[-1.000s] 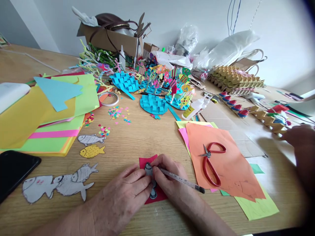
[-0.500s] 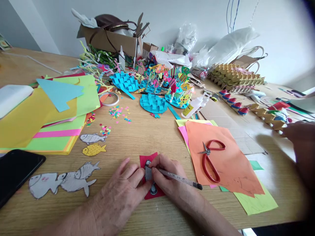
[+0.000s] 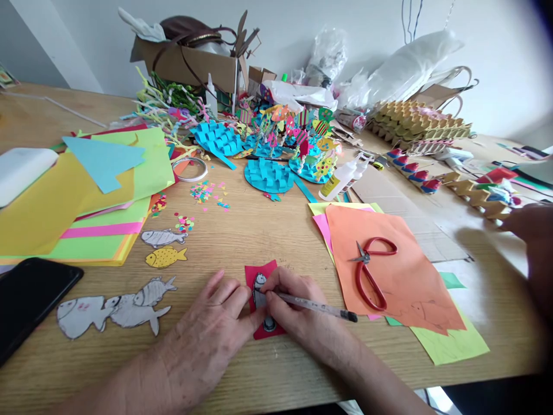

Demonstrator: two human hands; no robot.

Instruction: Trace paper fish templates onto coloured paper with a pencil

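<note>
Right hand [image 3: 298, 302] gripping a pen [image 3: 317, 304] over a gray paper fish [image 3: 260, 281], left hand [image 3: 218, 328] steadying the work.
The fish lies on red paper [image 3: 270, 268] at the near middle of the table, partly covered by fingers (the pen's tip is hidden too); the left hand is loosely spread, pressing down without gripping. To the right, red-handled scissors [image 3: 364, 259] rest on orange paper [image 3: 406, 259]; to the left lies a yellow fish [image 3: 166, 257].

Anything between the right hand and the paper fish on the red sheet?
Nothing visible: the right hand, gripping a pen, is at the paper fish. The left hand only covers part of its lower half.
</note>
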